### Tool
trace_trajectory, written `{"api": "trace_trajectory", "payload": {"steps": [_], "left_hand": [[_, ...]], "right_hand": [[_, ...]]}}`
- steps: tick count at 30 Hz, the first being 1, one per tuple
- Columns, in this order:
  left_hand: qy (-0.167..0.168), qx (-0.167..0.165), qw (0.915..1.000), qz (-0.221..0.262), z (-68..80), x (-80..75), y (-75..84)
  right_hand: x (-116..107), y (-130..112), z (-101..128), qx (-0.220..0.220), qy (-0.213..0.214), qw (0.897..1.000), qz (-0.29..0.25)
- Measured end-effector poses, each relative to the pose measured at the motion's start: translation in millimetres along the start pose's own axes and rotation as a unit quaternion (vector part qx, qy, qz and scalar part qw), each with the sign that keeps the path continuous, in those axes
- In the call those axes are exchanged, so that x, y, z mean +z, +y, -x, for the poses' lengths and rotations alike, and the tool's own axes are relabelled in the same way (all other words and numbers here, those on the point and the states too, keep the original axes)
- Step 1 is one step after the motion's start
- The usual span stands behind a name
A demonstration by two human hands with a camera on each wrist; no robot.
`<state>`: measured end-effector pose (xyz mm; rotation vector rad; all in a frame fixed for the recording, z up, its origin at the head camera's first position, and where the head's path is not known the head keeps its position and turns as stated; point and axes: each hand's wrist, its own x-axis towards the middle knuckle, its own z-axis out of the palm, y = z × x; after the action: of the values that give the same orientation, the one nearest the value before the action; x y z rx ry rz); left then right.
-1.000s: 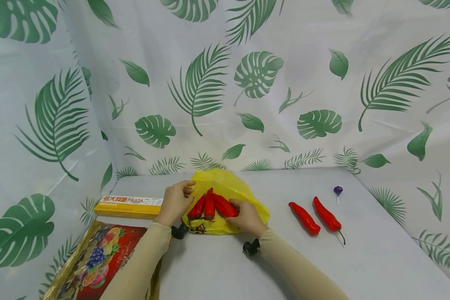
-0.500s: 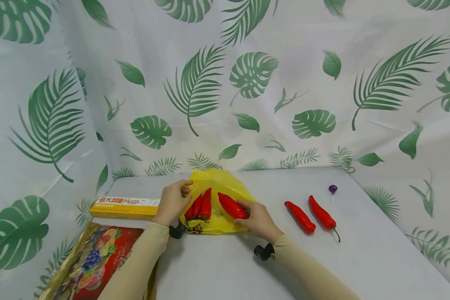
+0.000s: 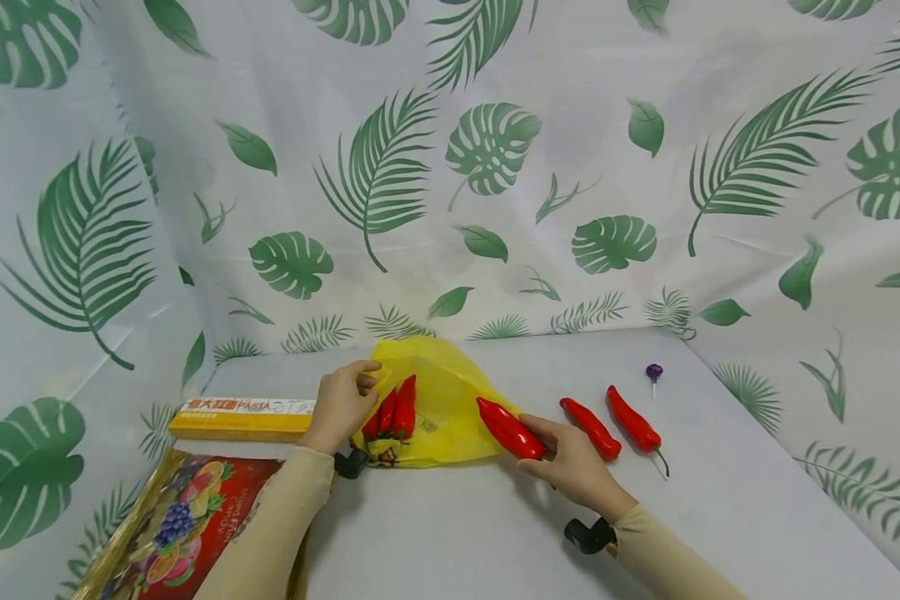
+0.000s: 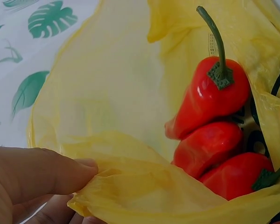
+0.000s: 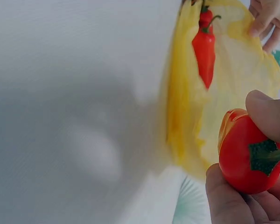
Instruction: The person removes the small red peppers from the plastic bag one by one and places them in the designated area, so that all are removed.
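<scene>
My left hand (image 3: 342, 406) pinches the left edge of a yellow plastic bag (image 4: 116, 84) between thumb and fingers. Inside the bag, near that hand, lie three red chili peppers (image 4: 219, 93) side by side, with green stems showing on two in the left wrist view. My right hand (image 3: 573, 462) grips another red chili pepper (image 5: 245, 154) at its stem end, thumb on one side and fingers on the other. This pepper is at the bag's right edge, its tip pointing toward the bag. Two more red peppers (image 3: 592, 427) lie on the white table just beyond the right hand.
A purple lollipop (image 3: 654, 373) lies at the back right. On the left are a yellow and white pasta box (image 3: 243, 419) and a red and gold candy package (image 3: 202, 517), partly covered by the left sleeve. A leaf-patterned cloth (image 3: 390, 167) stands behind the table.
My right hand has drawn one pepper out from beside the other three, moving it right to the bag's edge. The left hand keeps its hold on the bag. The head view has shifted slightly.
</scene>
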<state>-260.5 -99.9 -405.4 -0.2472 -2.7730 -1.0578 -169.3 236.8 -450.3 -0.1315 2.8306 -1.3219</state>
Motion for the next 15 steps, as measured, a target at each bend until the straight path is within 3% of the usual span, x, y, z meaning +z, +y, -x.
{"api": "trace_trajectory", "payload": {"steps": [9,15], "left_hand": [[0.006,0.010,0.9999,0.002,1.4,-1.2,-1.2],[0.004,0.004,1.0000,-0.002,2.7,0.3,0.5]], "right_hand": [[-31.1,35.9,28.0,0.033,0.025,0.998,0.037],[-40.6,49.9,37.1,0.058,0.034,0.996,0.052]]}}
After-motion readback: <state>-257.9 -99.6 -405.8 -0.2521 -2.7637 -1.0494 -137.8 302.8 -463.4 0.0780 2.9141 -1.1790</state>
